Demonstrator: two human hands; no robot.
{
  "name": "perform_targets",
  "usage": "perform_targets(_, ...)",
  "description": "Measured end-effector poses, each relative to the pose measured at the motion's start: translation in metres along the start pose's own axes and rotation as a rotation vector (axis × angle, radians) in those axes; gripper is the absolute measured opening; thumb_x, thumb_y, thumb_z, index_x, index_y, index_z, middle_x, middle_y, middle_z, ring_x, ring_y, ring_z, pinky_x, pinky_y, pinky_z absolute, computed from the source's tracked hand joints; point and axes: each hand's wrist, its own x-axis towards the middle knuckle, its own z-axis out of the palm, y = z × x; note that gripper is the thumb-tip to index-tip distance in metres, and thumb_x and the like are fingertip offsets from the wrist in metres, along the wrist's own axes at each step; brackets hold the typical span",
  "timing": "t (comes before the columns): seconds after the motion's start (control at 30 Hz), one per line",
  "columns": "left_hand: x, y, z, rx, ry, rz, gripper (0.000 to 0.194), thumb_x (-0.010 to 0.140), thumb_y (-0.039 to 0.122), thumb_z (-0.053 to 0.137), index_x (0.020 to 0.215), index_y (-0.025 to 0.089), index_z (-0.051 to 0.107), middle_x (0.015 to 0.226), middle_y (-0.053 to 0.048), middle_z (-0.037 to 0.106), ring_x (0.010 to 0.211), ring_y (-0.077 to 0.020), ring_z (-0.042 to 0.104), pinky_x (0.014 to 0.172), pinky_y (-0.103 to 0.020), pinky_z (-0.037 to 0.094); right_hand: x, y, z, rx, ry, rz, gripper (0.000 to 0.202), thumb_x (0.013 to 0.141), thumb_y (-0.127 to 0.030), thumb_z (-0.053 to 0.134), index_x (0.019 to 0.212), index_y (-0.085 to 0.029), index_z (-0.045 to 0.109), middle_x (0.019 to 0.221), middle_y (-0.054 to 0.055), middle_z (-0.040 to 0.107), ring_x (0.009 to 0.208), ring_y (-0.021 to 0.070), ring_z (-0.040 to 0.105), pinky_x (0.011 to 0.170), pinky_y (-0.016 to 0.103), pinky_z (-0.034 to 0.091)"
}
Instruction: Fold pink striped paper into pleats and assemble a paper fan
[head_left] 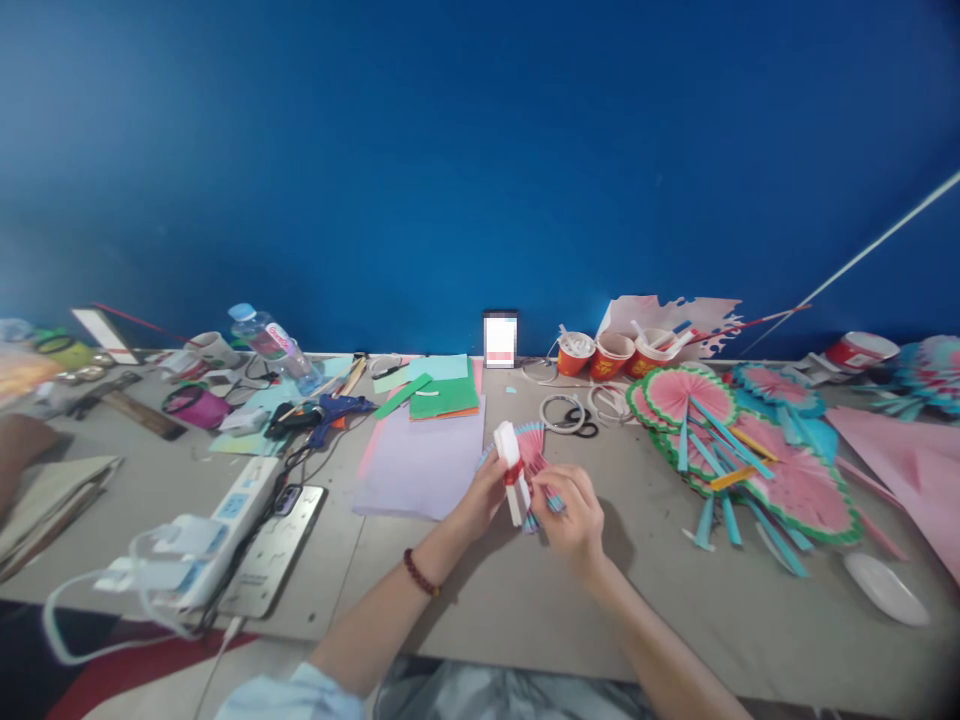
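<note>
A small pleated paper fan (533,441) in pink and blue stands partly spread in front of me, above the table. A white folded strip with a red band (508,452) runs along its near side. My left hand (484,495) is closed around the fan's left side and the strip, with its fingertips partly hidden behind them. At the lower right of the fan, the fingers of my right hand (574,508) are pinched together on the pleats. What lies exactly between those fingertips is hard to make out.
Finished watermelon-patterned fans (690,400) lie at right beside a white mouse (886,588). Behind are black scissors (581,425), red cups (611,355) and a lit phone (500,340). Coloured paper (424,470), a glue gun (326,415), another phone (276,550) and a power strip (232,525) lie left.
</note>
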Motion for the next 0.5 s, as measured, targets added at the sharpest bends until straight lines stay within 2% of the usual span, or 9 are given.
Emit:
perform_targets(0.17,0.0012,0.0033,0.0005,-0.008,-0.005,0.026,0.052,0.069,0.043,0.073,0.113,0.021,0.059,0.109,-0.007,0.064,0.101,-0.0214,0.058,0.088,-0.030,0.044,-0.0025,0.0009,0.0002,0.053,-0.053,0.056,0.017,0.082,-0.011,0.053,0.092,-0.021,0.064,0.083,0.006,0.068,0.077,0.0173,0.063,0.070,0.032,0.052)
perform_targets(0.27,0.0016,0.0004,-0.0008,0.015,0.002,0.039,0.046,0.066,0.039,0.076,0.107,0.022,0.063,0.108,-0.006,0.064,0.104,-0.0218,0.057,0.091,-0.031,0.042,-0.0046,0.0037,0.0024,0.058,-0.060,0.013,0.026,0.082,-0.010,0.054,0.103,-0.022,0.064,0.086,0.006,0.069,0.079,0.0177,0.064,0.072,0.033,0.052)
perform_targets(0.37,0.0018,-0.0035,-0.0030,0.057,0.011,0.064,0.039,0.066,0.037,0.077,0.099,0.021,0.064,0.102,-0.004,0.065,0.102,-0.0205,0.057,0.092,-0.031,0.040,-0.0051,0.0056,0.0039,0.036,-0.037,-0.038,0.024,0.081,-0.009,0.055,0.097,-0.023,0.065,0.083,0.005,0.070,0.077,0.0183,0.065,0.072,0.035,0.052)
perform_targets(0.5,0.0015,-0.0040,-0.0018,0.091,-0.005,0.101,0.041,0.066,0.037,0.076,0.102,0.020,0.063,0.095,-0.005,0.066,0.097,-0.0202,0.058,0.090,-0.032,0.042,-0.0051,0.0051,0.0040,-0.040,-0.022,-0.054,0.017,0.078,-0.009,0.057,0.086,-0.023,0.064,0.076,0.003,0.069,0.072,0.0180,0.064,0.069,0.034,0.050)
